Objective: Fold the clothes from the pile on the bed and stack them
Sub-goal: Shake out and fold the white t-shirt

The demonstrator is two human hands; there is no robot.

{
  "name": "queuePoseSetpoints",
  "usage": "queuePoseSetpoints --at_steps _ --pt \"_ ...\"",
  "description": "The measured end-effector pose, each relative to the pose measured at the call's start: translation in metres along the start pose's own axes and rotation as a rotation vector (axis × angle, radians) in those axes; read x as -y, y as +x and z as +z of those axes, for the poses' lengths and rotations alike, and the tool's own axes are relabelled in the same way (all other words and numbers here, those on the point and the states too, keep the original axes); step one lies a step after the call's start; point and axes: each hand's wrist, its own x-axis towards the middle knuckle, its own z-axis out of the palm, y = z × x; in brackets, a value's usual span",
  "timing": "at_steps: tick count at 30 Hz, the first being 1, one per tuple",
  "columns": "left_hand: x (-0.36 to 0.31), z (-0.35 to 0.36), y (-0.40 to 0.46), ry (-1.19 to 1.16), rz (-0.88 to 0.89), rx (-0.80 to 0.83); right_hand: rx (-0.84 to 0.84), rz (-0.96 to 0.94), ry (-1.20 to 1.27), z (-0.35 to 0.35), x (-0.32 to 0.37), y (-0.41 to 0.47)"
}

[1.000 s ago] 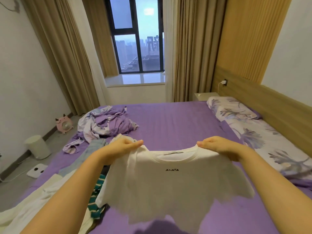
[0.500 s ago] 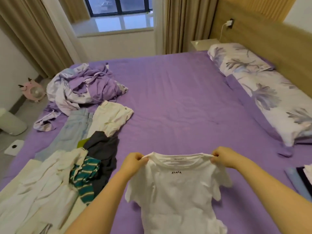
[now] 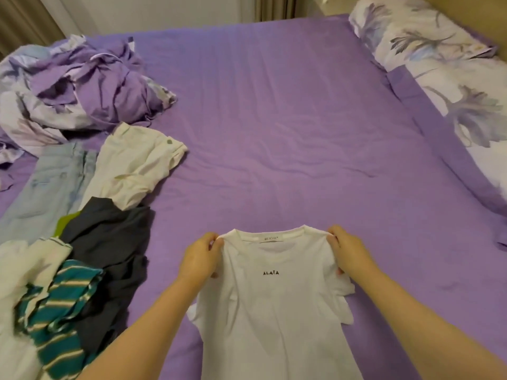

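White T-shirt (image 3: 274,303) laid front-up on the purple bed sheet (image 3: 274,133), near the front edge, collar pointing away, small dark lettering on the chest readable. Gripped at both shoulders: left hand (image 3: 201,260) pinching the left shoulder seam, fingers curled into the fabric; right hand (image 3: 348,252) pinching the opposite shoulder in the same way. Held thus, most likely, to pull the shoulder line taut and square the garment flat before the first fold. Sleeves bunched at either side, not yet smoothed; lower hem out of view. Judged stage: spreading, folding not begun. Unfolded pile (image 3: 82,242) lying to the left, apart from the shirt: cream garment (image 3: 134,165), pale blue jeans (image 3: 52,185), dark grey piece (image 3: 109,242), teal striped item (image 3: 60,311). Crumpled purple floral bedding (image 3: 82,83) heaped at the far left corner. Floral pillows (image 3: 439,64) along the right side. Sheet lightly creased, broad bare area beyond the collar. Curtain and wall barely visible at the top edge.
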Motion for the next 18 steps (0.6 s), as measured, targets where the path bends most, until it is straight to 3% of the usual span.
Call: queuePoseSetpoints --at_steps 10,13,16,18 --pt "-0.014 0.011 0.098 0.116 -0.059 -0.246 -0.141 -0.079 0.237 -0.01 0.015 0.108" --pt "-0.021 0.021 0.12 0.209 -0.02 -0.219 -0.009 -0.112 0.269 -0.012 0.022 0.134" --pt "-0.027 0.051 0.116 0.38 0.084 -0.171 0.054 -0.126 0.112 -0.004 0.005 0.138" --pt "-0.038 0.077 0.102 0.445 0.29 -0.148 0.004 -0.06 -0.088 0.002 -0.017 0.135"
